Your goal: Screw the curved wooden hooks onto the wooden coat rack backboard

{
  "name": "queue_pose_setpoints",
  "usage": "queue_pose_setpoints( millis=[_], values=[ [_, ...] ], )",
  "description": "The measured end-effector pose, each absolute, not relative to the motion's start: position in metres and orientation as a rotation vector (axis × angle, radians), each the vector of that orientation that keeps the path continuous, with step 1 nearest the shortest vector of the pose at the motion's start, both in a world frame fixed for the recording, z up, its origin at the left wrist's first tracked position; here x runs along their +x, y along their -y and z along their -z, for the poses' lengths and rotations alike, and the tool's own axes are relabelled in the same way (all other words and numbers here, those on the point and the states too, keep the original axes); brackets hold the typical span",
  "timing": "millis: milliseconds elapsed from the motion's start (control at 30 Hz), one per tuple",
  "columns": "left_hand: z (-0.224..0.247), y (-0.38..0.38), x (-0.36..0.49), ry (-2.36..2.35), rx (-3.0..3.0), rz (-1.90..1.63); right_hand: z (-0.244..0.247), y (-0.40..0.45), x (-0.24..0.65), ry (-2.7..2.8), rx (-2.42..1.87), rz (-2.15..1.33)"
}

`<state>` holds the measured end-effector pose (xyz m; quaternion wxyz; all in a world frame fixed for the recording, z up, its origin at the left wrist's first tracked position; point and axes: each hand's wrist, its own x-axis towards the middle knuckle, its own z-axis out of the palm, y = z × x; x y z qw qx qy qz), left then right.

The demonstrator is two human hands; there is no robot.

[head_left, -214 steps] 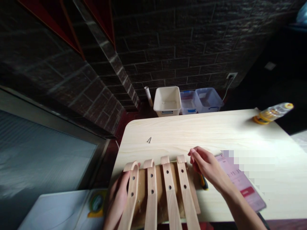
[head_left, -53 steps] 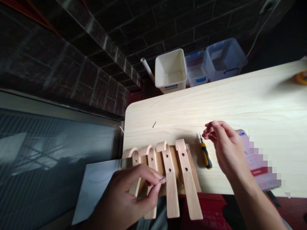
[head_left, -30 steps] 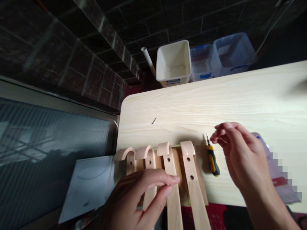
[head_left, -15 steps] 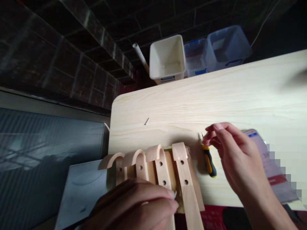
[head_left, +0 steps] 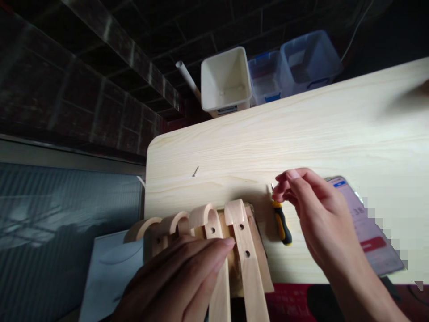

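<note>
Several pale wooden strips with curled tops and round holes, like wooden hooks (head_left: 246,243), stand side by side against a brown board (head_left: 259,250). My left hand (head_left: 181,277) lies over them, fingers together, its fingertips at the strip second from the right. Whatever sits under those fingertips is hidden. To the right, my right hand (head_left: 315,205) is raised over the table, thumb and fingers curled together; I cannot make out anything between them. Just below its fingertips a yellow and black screwdriver (head_left: 282,226) lies on the table, shaft pointing away.
A lone screw (head_left: 195,171) rests on the pale wooden table (head_left: 301,129). A phone (head_left: 365,223) lies beside my right forearm. Beyond the far edge stand a white bin (head_left: 226,80) and clear plastic boxes (head_left: 310,62). A white sheet (head_left: 110,273) is at the left.
My left fingertips have moved up along the strips, and the small pale thing that showed at them is hidden now. My right hand keeps its pose. The whole view has shifted slightly.
</note>
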<state>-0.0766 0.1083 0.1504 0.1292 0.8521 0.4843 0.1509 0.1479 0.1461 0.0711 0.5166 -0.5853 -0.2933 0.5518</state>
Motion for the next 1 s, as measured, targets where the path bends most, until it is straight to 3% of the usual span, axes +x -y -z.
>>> queue_pose_setpoints(
  millis=[333, 567, 1000],
  values=[
    [-0.15, -0.108, -0.074, -1.459, 2.421, -0.385, -0.069, -0.146, 0.16, 0.832, -1.46, -1.272],
    [-0.148, -0.114, -0.065, -1.467, 2.439, -0.438, -0.079, -0.145, 0.159, 1.081, -1.44, -1.567],
    [-0.139, -0.118, -0.057, -1.449, 2.441, -0.431, -0.08, -0.143, 0.16, 1.42, -1.47, -1.482]
  ],
)
